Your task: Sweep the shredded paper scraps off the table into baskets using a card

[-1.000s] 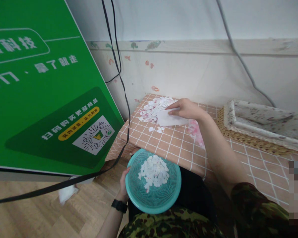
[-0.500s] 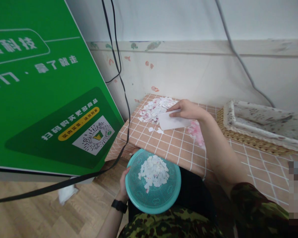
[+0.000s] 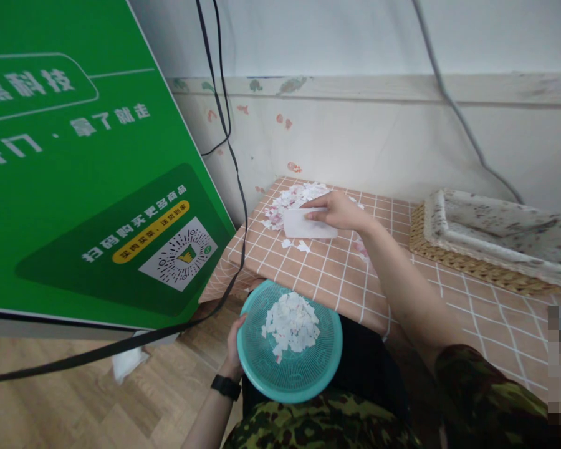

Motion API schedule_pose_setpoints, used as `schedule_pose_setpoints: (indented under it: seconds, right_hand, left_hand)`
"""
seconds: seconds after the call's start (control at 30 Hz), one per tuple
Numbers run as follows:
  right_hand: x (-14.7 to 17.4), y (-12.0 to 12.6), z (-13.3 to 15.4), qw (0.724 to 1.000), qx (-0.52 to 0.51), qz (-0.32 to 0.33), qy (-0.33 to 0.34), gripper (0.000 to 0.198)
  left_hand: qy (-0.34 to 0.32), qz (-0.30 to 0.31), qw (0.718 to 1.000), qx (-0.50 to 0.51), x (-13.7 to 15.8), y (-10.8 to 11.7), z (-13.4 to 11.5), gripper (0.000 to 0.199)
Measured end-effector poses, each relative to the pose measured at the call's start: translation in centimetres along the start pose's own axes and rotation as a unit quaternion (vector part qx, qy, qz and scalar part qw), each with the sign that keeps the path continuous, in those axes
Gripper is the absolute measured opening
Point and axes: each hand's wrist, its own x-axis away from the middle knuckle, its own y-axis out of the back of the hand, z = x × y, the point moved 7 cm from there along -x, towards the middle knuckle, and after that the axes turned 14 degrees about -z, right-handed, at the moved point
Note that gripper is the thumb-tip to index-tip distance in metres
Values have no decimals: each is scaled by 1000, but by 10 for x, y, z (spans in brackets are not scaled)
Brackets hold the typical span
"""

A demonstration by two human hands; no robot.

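My left hand (image 3: 234, 347), closed on the rim, holds a teal plastic colander (image 3: 299, 390) below the table's front edge. A heap of torn white paper scraps (image 3: 290, 324) lies inside it. Over the table, my right hand (image 3: 337, 211) pinches a white card (image 3: 311, 226) between thumb and fingers. The card stands on edge against a pile of white and pinkish paper scraps (image 3: 292, 196) and hides part of it. Two loose bits lie just in front of the card. Some pink scraps (image 3: 361, 248) show beside my right forearm.
A checked brown cloth covers the table (image 3: 327, 280). At the right stands a cloth-lined wicker basket (image 3: 477, 265). A large green panel (image 3: 98, 206) fills the left, with black cables (image 3: 237, 168) hanging before it. A white bag (image 3: 128, 362) lies on the wooden floor.
My right hand has moved the card left along the front of the pile. More scraps show behind my right wrist. The colander and my left hand have hardly moved.
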Motion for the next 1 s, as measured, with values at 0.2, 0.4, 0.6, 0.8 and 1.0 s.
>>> schedule_pose_setpoints:
  seconds: [0.2,0.4,0.6,0.8,1.0]
  right_hand:
    - [1,-4,3,1000,-3,19,-6,30]
    - [3,-1,3,999,-1,40,3,31]
    - [2,3,-1,999,24,17,-17,30]
    - [3,1,-2,999,21,37,0,30]
    - [0,7,-2,998,56,-9,-3,30]
  left_hand:
    - [13,5,1000,4,-1,1,3,19]
    - [21,14,1000,8,1,0,3,17]
    - [23,7,1000,10,-1,1,3,18]
    - [13,-1,1000,1,0,1,2,20]
    - [17,6,1000,4,0,0,2,17]
